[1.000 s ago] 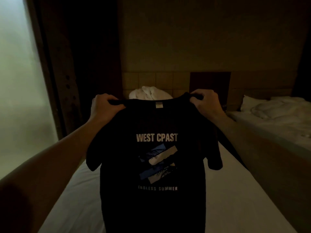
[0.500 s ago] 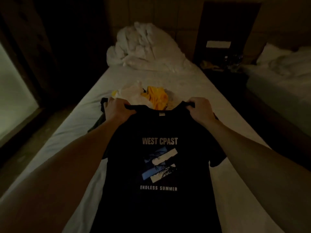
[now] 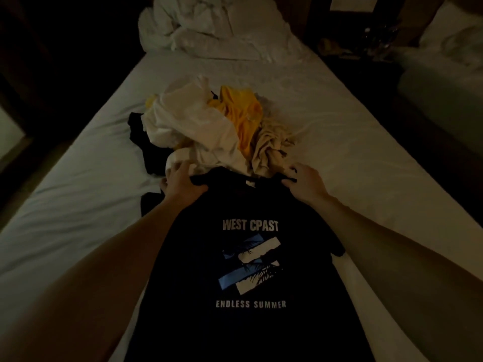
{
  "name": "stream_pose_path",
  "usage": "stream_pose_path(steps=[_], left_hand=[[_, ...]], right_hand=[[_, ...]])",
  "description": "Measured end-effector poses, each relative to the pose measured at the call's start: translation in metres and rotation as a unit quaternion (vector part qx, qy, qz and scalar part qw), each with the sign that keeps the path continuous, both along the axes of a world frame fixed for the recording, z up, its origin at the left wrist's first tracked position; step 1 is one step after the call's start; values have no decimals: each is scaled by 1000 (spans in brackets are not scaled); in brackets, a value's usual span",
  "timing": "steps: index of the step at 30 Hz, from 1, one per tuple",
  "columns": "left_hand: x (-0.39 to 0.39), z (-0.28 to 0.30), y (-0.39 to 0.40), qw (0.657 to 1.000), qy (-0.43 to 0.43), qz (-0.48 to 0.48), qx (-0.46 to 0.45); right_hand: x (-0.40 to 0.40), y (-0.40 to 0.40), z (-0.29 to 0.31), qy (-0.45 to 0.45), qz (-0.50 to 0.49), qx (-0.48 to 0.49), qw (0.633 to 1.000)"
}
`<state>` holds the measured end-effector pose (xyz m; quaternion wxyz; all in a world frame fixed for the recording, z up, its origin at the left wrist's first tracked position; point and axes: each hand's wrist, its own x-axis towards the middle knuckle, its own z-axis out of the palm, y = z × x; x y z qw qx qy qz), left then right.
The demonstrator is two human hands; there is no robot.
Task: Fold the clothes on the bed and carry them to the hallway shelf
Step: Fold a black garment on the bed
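A black T-shirt [image 3: 251, 267] printed "WEST CPAST / ENDLESS SUMMER" lies face up along the near part of the white bed [image 3: 78, 210]. My left hand [image 3: 183, 184] grips its left shoulder and my right hand [image 3: 304, 182] pinches its right shoulder, both low over the sheet. Just beyond the collar sits a heap of unfolded clothes: a white garment [image 3: 193, 126], a yellow one [image 3: 243, 116], a beige one [image 3: 269, 147] and a dark one [image 3: 141, 137] partly hidden under the heap.
A crumpled white duvet [image 3: 209, 27] is bunched at the head of the bed. A dark nightstand [image 3: 366, 43] with small items stands to the right, then a second bed [image 3: 444, 64]. Dark floor runs along the left side.
The T-shirt came down from held up in the air to lying on the bed, my hands still holding its shoulders. My view tilted down from the wall to the bed.
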<state>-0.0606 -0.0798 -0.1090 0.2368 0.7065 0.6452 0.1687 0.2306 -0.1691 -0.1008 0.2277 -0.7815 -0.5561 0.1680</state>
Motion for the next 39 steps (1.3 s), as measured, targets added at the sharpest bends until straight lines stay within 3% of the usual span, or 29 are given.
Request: stream_pose_path(steps=[5,7,10,13,16,18,21,24,26,29,31,35,37,39], left_hand=[[-33,0,-22,985,-93,25,144],[-48,-6,-30,992,-42,56,107],[-66,-23,-43,991,71,113,-17],[-74,-34,-47,982,108,141,-62],[-75,-31,-43,988,60,140,-12],[-73,-22,-44,987,-27,157,17],[-76,-3,-49,963,-124,226,73],[-86,21,-55,946,-128,277,109],[-85,37,-60,952,-91,247,153],[-63,56,-66,971,-19,108,215],[-36,60,-67,977,-20,25,212],[19,50,-73,982,-136,-104,84],[37,43,-79,969,-216,-119,4],[44,35,-81,957,-270,-107,-21]], right_hand=[[2,-26,9,25,-6,-44,999],[5,-35,9,30,-36,-75,996],[17,-45,2,27,-91,-135,986],[31,-57,-9,-24,-113,-220,969],[36,-63,-16,-85,-143,-238,957],[36,-64,-17,-105,-166,-224,954],[41,-65,-15,-99,-167,-175,965],[48,-69,-10,-55,-155,-128,978],[51,-75,-6,-23,-156,-89,983],[55,-82,5,13,-176,-31,984],[55,-85,14,49,-180,-1,982],[54,-87,31,115,-194,74,971],[52,-85,39,165,-189,100,963],[44,-81,47,225,-183,101,952]])
